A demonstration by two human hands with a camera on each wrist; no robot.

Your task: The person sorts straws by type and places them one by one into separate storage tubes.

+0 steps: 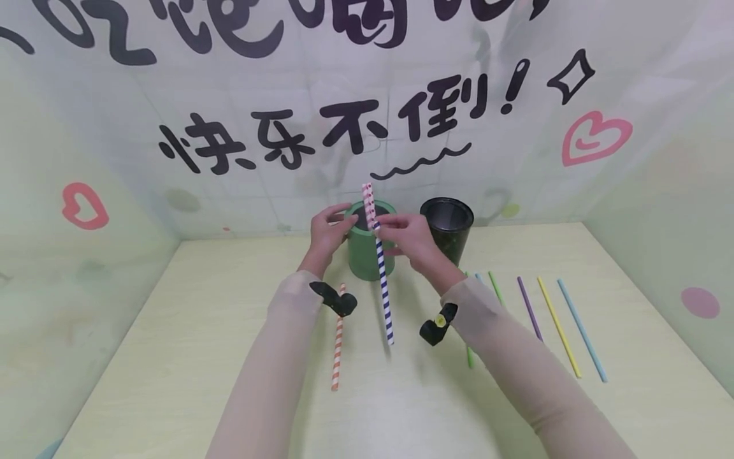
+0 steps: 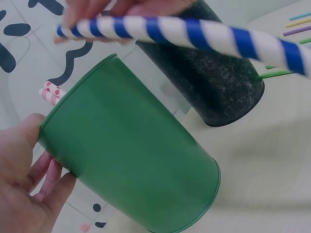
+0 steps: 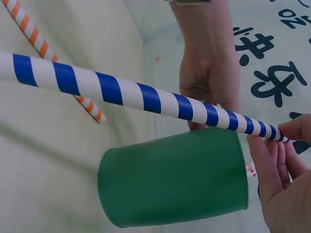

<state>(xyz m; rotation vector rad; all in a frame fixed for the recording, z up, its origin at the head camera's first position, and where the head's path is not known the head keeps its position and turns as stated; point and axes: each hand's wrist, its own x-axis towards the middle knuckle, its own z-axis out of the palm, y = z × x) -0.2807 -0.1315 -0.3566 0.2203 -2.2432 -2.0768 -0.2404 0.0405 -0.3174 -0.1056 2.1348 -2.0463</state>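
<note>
The right hand's fingertips (image 3: 291, 130) pinched the upper end of the blue-striped straw (image 1: 383, 280), thumb and forefinger closed on it just over the mouth of the green cup (image 1: 364, 252). The grip sat so high that the rest of the straw hung free, slanting down toward the person across the front of the cup, its lower end well clear of the cup and above the middle of the table (image 1: 229, 357); held that way, only the top needed guiding. The right hand (image 1: 408, 237) hovered between the green cup and the black cup (image 1: 448, 228).

The left hand (image 1: 328, 231) steadied the green cup from its left side, thumb at the rim and fingers loosely curled behind the wall, apparently so the light cup would not tip. Pink-dotted straws (image 1: 368, 203) stood upright inside it, rising past the rim.

Both cups stood near the table's back edge, about midway along it. An orange-striped straw (image 1: 338, 341) lay flat on the table under the left forearm. Toward the right edge, a row of plain straws (image 1: 550, 322), green, purple, yellow and blue, lay roughly parallel and apart from each other.
</note>
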